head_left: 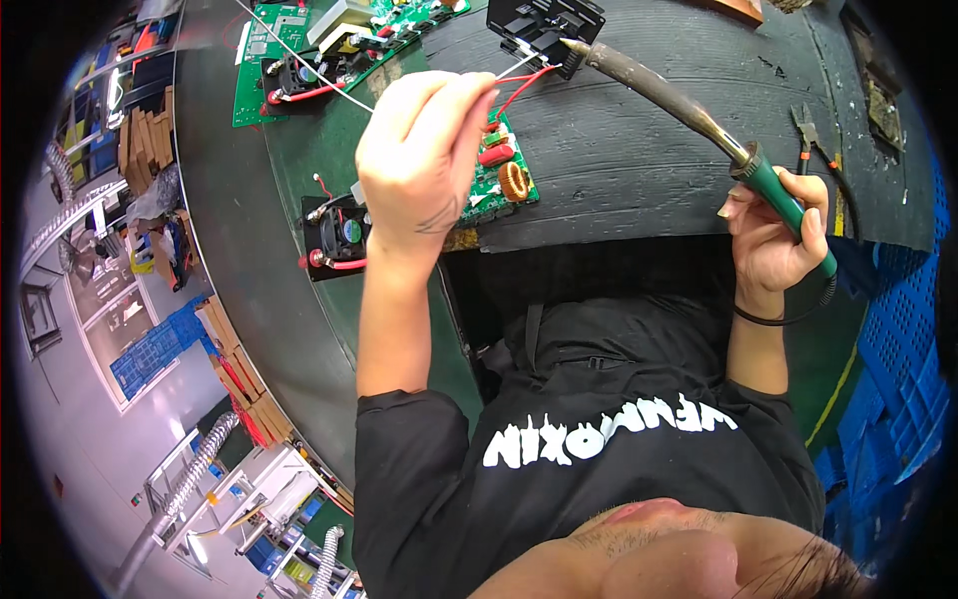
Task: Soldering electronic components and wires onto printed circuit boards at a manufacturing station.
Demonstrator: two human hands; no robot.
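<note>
My right hand point(783, 235) is closed around the green handle of a soldering iron point(664, 95). The iron's tip meets the edge of a black plastic part point(544, 25) with metal terminals, where red wires point(519, 92) come in. Between the fingertips of my left hand point(424, 150) is a thin strand of solder wire point(514, 68), its end reaching toward those terminals. The strand also trails off to the upper left. Partly hidden behind my left hand lies a green circuit board point(514, 200) with a copper coil and a red component.
A second group of green circuit boards point(269, 60) lies at the upper left. Small black fans point(344, 232) with red leads sit beside the boards. Cutting pliers point(813, 145) lie on the black mat point(649, 190) at the right, near blue plastic crates point(888, 349).
</note>
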